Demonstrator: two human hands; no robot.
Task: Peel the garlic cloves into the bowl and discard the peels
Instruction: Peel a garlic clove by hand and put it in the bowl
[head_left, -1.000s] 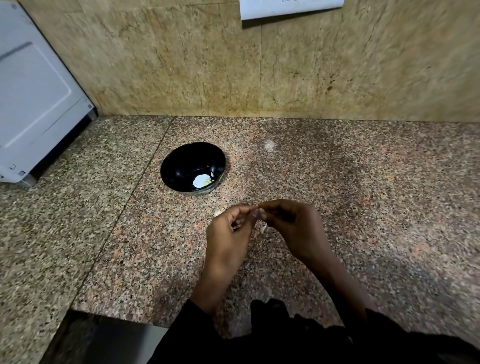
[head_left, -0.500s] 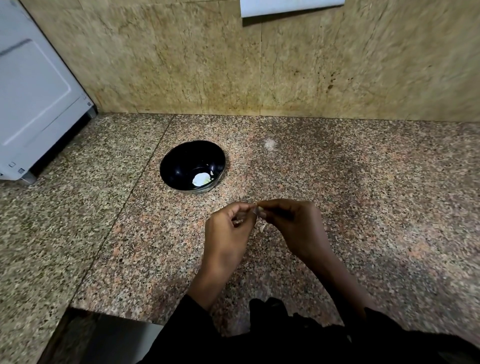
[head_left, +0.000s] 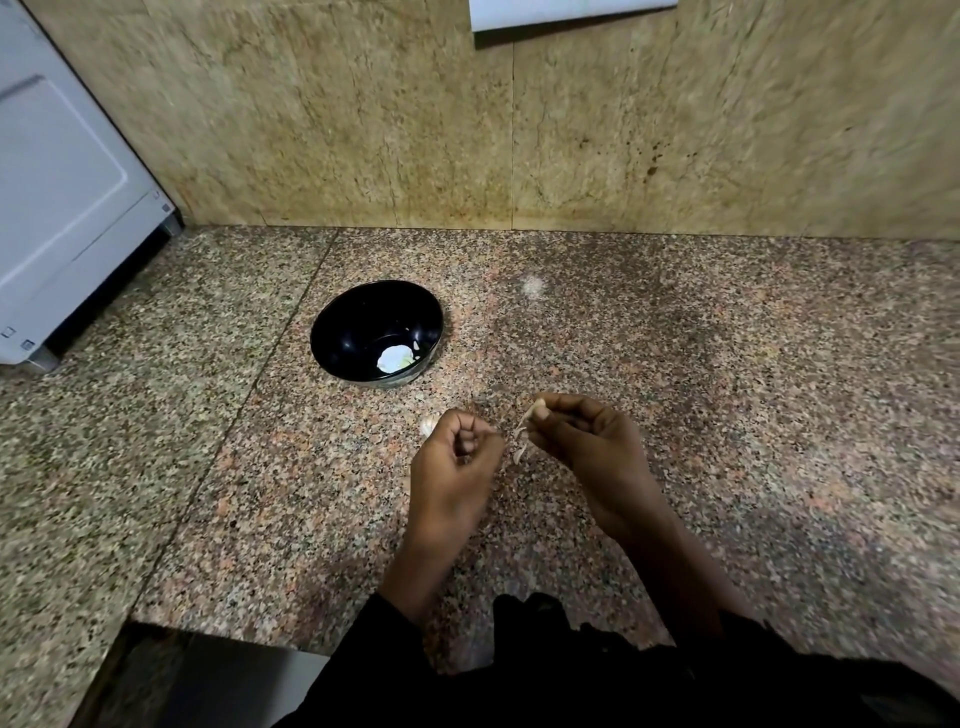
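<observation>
Speckled stone makes the counter (head_left: 727, 415) we stand at, with a tan stone wall (head_left: 363, 130) behind it

Our right hand (head_left: 587, 447) pinches a garlic clove (head_left: 535, 410) between thumb and fingertips. A thin strip of peel (head_left: 521, 441) hangs down from it. Our left hand (head_left: 457, 457) sits just beside, with its fingers curled tight. It may pinch a thin bit of peel at its tip, but that bit is too small and blurry, so we cannot tell if it holds anything. There is a small gap between our two hands.

The clove is long and thin. Its long way runs from near our palm out and up to the left, and its pale tip points toward the bowl (head_left: 332, 332).

We think we are in the middle of pulling skin off this clove. To do it well, we should hold the clove firm but not squash it. We should grab the loose skin near its end and pull along the long way of the clove, so it comes off in one strip.

Another pale clove (head_left: 427, 426) lies on the counter, just left of our left hand. Farther out sits the black bowl, with a white piece (head_left: 395, 358) inside. We think it is peeled garlic. A white appliance (head_left: 67, 197) stands far off to the left
</observation>
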